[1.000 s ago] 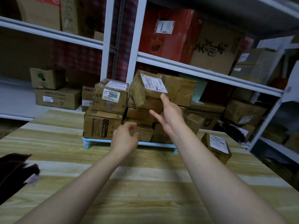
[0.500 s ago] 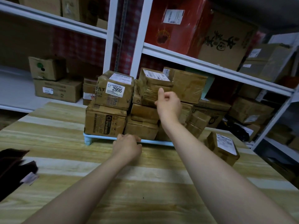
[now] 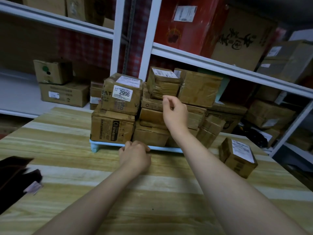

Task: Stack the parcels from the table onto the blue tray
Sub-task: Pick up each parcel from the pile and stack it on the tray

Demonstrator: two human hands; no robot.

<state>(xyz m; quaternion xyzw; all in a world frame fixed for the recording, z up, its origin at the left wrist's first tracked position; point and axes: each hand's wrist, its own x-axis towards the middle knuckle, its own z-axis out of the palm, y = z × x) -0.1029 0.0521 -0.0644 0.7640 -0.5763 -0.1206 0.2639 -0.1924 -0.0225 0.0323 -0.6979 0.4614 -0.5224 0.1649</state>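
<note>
Head view: the blue tray [image 3: 166,148] stands on the striped wooden desk [image 3: 152,204] in the middle of the frame, piled with brown parcels in several layers. At the left of the pile a parcel labelled 2996 [image 3: 122,94] sits on a larger box; at the top centre lies a small parcel [image 3: 163,84]. The right hand [image 3: 175,114] hovers just in front of that small parcel, fingers loosely curled and holding nothing. The left hand [image 3: 135,156] is lower, fingers curled against the tray's front rim; I cannot tell whether it grips it. One labelled parcel [image 3: 237,158] remains on the desk at the right, apart from the tray.
</note>
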